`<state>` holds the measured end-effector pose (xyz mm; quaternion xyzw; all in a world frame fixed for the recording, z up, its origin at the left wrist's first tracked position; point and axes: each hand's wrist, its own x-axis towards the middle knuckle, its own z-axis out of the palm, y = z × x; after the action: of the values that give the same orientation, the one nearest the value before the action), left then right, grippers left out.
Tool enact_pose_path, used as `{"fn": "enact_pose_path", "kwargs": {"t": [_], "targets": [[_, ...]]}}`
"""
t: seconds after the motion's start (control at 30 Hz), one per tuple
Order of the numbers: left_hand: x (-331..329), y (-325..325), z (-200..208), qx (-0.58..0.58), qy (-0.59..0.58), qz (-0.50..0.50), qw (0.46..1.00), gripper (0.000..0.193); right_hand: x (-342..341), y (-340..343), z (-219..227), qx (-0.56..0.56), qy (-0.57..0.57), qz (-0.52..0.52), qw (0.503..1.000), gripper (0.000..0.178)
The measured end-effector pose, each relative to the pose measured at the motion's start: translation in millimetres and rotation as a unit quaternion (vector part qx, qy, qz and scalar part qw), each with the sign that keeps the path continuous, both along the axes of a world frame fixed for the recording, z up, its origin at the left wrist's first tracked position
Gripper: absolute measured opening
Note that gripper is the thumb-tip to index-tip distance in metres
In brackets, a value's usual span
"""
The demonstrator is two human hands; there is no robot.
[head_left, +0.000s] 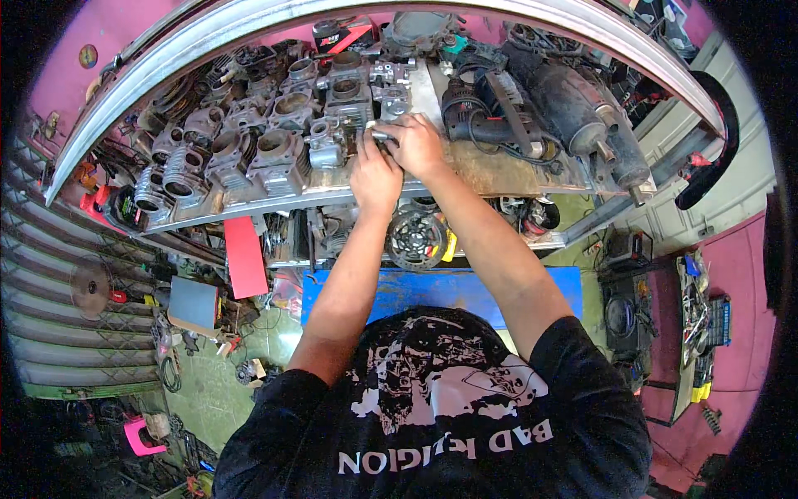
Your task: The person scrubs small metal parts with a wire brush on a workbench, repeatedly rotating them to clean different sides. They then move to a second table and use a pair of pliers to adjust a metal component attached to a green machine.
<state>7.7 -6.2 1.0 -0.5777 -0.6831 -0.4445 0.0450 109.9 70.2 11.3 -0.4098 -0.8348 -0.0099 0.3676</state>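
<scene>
Both my arms reach forward to the shelf of engine parts. My left hand (376, 176) and my right hand (416, 145) meet at its front middle, around a small silvery metal part (381, 134) that my fingers mostly hide. The fingers of my right hand are curled round the part; those of my left close against it from the near left side. Just left of my left hand stands a carburetor (327, 143). Beyond my hands are more small carburetors (392, 100). Rows of engine cylinders (277, 152) fill the shelf to the left.
Right of my hands lie a corded power tool (497, 129) and a large dark exhaust muffler (573, 104). A pale metal bar (332, 15) crosses above the shelf. Below are a brake disc (416, 241), a blue surface (532, 291) and a red panel (245, 258).
</scene>
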Motion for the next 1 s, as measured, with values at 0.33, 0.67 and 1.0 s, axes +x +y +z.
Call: {"fn": "enact_pose_path", "kwargs": {"t": [0.33, 0.67, 1.0], "targets": [[-3, 1, -8, 0.023, 0.019, -0.003, 1.0, 0.057, 0, -5, 1, 0.059, 0.033, -0.011, 0.998, 0.044], [-26, -100, -35, 0.101, 0.046, -0.159, 0.981, 0.05, 46, -145, -49, 0.083, 0.157, -0.01, 0.984, 0.042], [-97, -257, -283, -0.451, 0.018, -0.3, 0.84, 0.034, 179, -434, -342, -0.537, 0.1, -0.303, 0.781, 0.04]]}}
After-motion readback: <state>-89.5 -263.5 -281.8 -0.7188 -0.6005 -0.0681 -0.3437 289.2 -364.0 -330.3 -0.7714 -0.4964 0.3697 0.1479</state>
